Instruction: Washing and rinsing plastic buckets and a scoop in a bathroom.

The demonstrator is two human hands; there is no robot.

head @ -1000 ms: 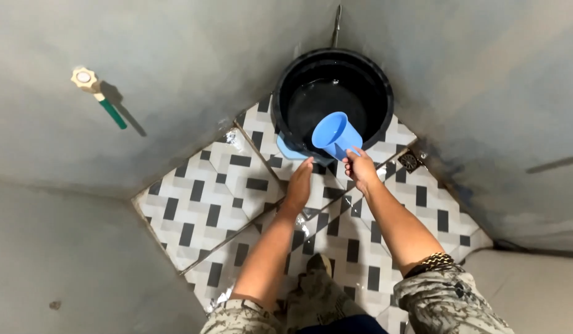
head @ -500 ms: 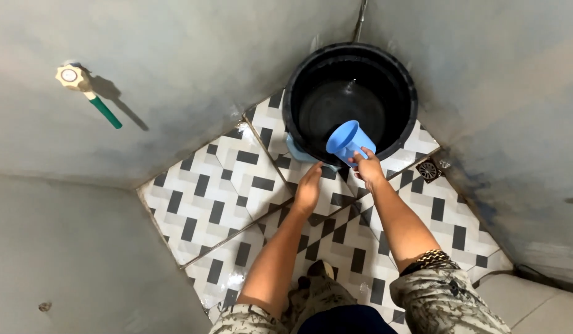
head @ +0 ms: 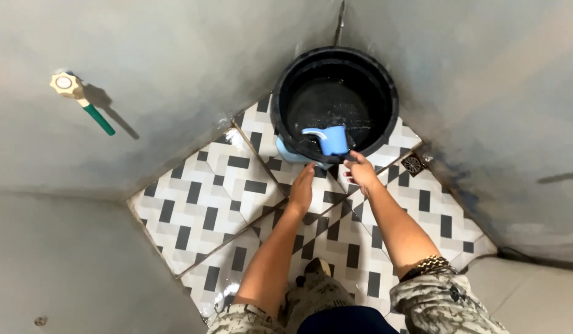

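A black bucket (head: 280,117) holding water stands in the corner on the patterned tile floor (head: 206,198). My right hand (head: 362,170) reaches over the near rim and grips a blue scoop (head: 331,141) by its handle. The scoop is tipped on its side, low inside the bucket at the rippling water. My left hand (head: 301,184) hovers flat with fingers together just in front of the bucket's base, holding nothing. It is close to a light blue object (head: 285,153) that pokes out from under the bucket.
Grey walls close in on both sides and meet behind the bucket. A cream tap (head: 65,84) with a green pipe (head: 99,119) sticks out of the left wall. A round floor drain (head: 413,164) lies right of the bucket. The tiles look wet.
My right hand has lowered the blue scoop from above the rim down into the bucket, and the water now ripples. The left hand has barely moved.
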